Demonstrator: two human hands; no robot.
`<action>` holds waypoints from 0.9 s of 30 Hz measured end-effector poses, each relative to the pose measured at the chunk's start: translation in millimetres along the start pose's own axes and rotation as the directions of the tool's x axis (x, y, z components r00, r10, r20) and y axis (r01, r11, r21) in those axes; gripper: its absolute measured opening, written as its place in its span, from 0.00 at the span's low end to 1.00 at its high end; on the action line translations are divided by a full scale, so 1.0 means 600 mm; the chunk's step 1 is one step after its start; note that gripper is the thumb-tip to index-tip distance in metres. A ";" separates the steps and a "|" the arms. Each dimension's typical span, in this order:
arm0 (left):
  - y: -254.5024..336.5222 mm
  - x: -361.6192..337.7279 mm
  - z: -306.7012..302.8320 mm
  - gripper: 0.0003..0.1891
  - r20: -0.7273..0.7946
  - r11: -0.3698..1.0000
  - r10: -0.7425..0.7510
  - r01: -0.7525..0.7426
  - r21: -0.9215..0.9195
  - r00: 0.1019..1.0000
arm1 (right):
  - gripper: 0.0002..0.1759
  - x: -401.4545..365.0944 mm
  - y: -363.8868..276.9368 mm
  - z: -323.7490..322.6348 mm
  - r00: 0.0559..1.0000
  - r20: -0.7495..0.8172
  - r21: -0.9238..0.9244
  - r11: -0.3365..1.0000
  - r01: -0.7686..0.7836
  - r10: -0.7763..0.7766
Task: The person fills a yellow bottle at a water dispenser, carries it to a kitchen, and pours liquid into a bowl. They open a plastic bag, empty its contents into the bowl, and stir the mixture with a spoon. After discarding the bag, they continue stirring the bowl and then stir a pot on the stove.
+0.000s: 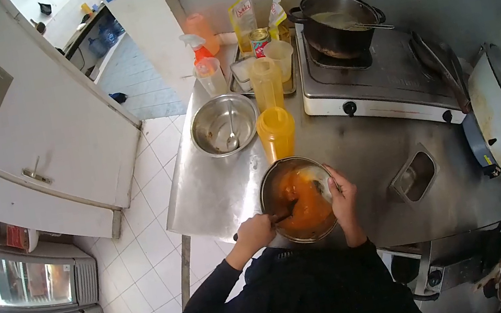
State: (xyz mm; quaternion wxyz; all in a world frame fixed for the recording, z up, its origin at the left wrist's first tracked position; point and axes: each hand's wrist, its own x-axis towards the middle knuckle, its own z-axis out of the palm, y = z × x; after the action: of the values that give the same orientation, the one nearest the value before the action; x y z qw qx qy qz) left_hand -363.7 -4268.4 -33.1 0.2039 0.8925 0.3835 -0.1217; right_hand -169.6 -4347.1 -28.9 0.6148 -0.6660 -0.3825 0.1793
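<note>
A round metal pot [264, 195] with orange sauce [306, 214] in it is at the table's front edge, close against my body. My left hand [256, 232] is closed around the handle of a dark utensil [285, 214], which reaches into the sauce; its head is not clear to see. On the pot's right side, my right hand [342, 199] grips the rim, thumb near the inner wall. Just behind the pot stands a yellow plastic bottle [276, 133]. Left of that bottle is a steel bowl [202, 139] with a spoon [232, 134] in it.
A gas stove [379, 90] with a large dark pot [337, 40] stands at the back right. A small steel container [416, 175] lies on the steel table [357, 151]. A spray bottle [200, 51] and a tray of containers are at the back. A white door [24, 129] is on the left.
</note>
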 end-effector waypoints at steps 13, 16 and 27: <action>0.047 0.029 0.004 0.17 -0.076 0.744 0.250 -0.242 -0.623 0.965 | 0.15 -0.025 0.027 -0.008 0.993 -0.060 0.127 0.988 -0.088 0.097; 0.051 0.041 0.008 0.16 -0.154 0.738 0.248 -0.290 -0.609 0.956 | 0.15 -0.027 0.028 -0.006 0.994 -0.082 0.098 0.993 -0.062 0.070; 0.044 0.048 -0.018 0.14 -0.370 0.947 0.093 -0.197 -0.253 0.925 | 0.15 -0.031 0.039 -0.007 0.981 -0.174 0.205 0.978 -0.047 0.084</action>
State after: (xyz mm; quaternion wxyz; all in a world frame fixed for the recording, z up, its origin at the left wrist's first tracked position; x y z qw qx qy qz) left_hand -324.2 -4261.9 -27.2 0.2669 0.8870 0.3596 0.1126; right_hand -171.9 -4362.5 -54.6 0.7047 -0.6267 -0.2825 0.1754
